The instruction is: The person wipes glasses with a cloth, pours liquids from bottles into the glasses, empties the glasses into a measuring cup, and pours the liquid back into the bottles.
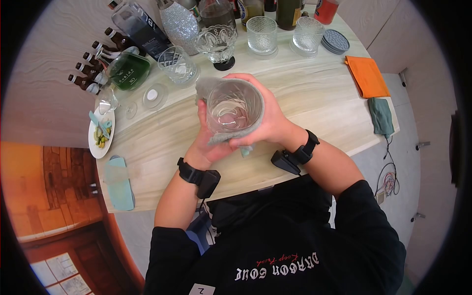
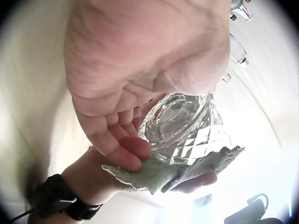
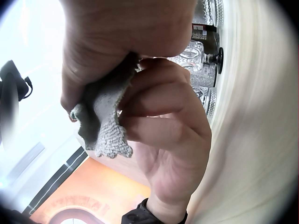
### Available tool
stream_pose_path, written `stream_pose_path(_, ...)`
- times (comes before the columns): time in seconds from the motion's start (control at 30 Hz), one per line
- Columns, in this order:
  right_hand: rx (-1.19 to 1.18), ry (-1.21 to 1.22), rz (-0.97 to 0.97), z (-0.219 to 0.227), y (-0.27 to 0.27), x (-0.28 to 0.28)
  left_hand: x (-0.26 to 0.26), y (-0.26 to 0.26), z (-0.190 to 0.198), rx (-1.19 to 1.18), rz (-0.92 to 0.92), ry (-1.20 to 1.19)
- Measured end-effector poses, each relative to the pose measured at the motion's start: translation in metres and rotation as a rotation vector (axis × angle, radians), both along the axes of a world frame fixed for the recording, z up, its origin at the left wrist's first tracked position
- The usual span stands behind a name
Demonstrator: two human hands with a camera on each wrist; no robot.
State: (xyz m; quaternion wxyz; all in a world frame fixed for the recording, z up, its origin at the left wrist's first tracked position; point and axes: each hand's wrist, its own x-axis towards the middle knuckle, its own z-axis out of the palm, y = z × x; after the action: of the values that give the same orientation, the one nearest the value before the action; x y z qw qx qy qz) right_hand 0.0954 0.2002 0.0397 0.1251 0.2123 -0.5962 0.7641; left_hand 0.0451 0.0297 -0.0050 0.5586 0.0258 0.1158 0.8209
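A clear cut-glass mixing glass (image 1: 233, 105) is held up over the table, its wide mouth turned up toward the head camera. Diamond cuts show on its side (image 2: 187, 140) in the left wrist view. Around its rim and wall lies a grey-green cloth (image 1: 206, 88), its frayed edge (image 3: 110, 140) hanging out in the right wrist view. My left hand (image 1: 209, 142) holds the glass from the left and below, fingers curled round it. On the other side, my right hand (image 1: 270, 115) grips the cloth against the wall, thumb near the front rim.
Behind stand a footed glass bowl (image 1: 216, 44), tumblers (image 1: 262, 37) and several bottles (image 1: 140, 29). At left are a garnish plate (image 1: 93, 132) and a pale-blue cloth (image 1: 119, 184). Orange (image 1: 366, 76) and green (image 1: 381, 116) cloths lie at the right edge, near stacked coasters (image 1: 336, 41).
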Motion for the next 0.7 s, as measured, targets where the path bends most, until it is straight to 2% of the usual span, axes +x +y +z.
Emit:
stream_pose_path(0.07, -0.007, -0.012, 0.010, 0.000, 0.001, 0.000, 0.001, -0.001, -0.002, -0.057, 0.026, 0.132)
stream_pose_path(0.2, -0.028, -0.029, 0.018, -0.002, -0.001, 0.000, 0.001, -0.003, -0.002, -0.081, 0.006, 0.072)
stream_pose_path(0.27, 0.021, -0.001, 0.014, -0.002, 0.000, 0.001, 0.001, -0.005, 0.002, -0.231, 0.036, 0.017)
stream_pose_path(0.4, 0.038, 0.043, 0.008, 0.001, -0.001, 0.002, -0.005, -0.013, -0.009, -0.191, -0.002, 0.085)
stream_pose_path(0.47, 0.040, 0.055, 0.013, 0.000, -0.001, 0.001, -0.011, -0.019, -0.018, -0.107, -0.210, 0.181)
stream_pose_path(0.5, 0.040, 0.055, 0.012, 0.001, -0.001, 0.002, -0.010, -0.018, -0.017, -0.107, -0.211, 0.181)
stream_pose_path(0.6, 0.009, 0.012, 0.008, 0.003, -0.001, 0.003, -0.005, -0.017, -0.006, -0.157, -0.145, 0.138)
stream_pose_path(0.67, 0.162, 0.121, -0.048, 0.002, 0.002, 0.000, 0.001, -0.014, 0.006, -0.247, 0.002, 0.233)
stream_pose_path(0.7, 0.162, 0.122, -0.045, 0.002, 0.004, 0.000, 0.001, -0.015, 0.005, -0.247, 0.005, 0.232)
